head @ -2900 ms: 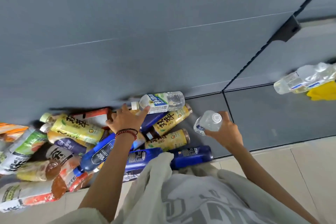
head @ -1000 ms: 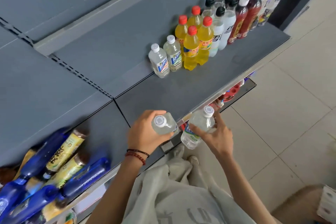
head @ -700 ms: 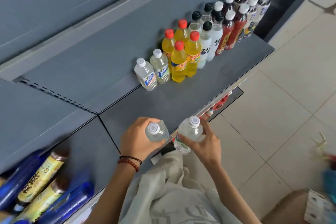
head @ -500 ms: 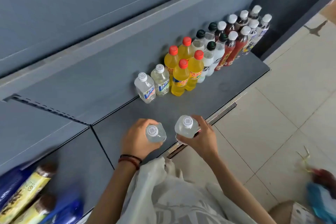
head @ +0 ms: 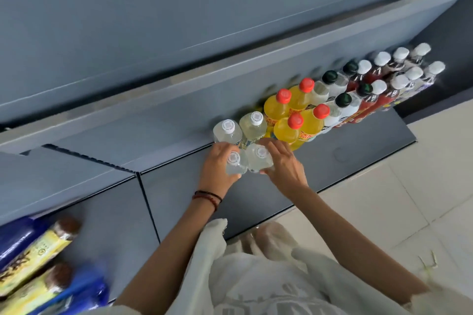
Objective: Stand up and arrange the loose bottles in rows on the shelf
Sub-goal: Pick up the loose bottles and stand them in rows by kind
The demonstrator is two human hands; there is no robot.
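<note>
The left hand (head: 217, 170) and right hand (head: 285, 170) have come in from the shelf (head: 358, 161) edge. Fingers curl round the left clear bottle (head: 234, 162); those on the right clear bottle (head: 258, 158) look looser, perhaps letting go. The back pair (head: 227, 132) stands just past the fingertips: a second row starts.

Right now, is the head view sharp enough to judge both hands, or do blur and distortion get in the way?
Head view: usable at the centre, where the left hand grips the left clear bottle and the right hand the right clear bottle; the lying yellow-labelled bottles at lower left are motion-smeared; the shelf runs tilted across the frame; light is soft, no strong glare.
</note>
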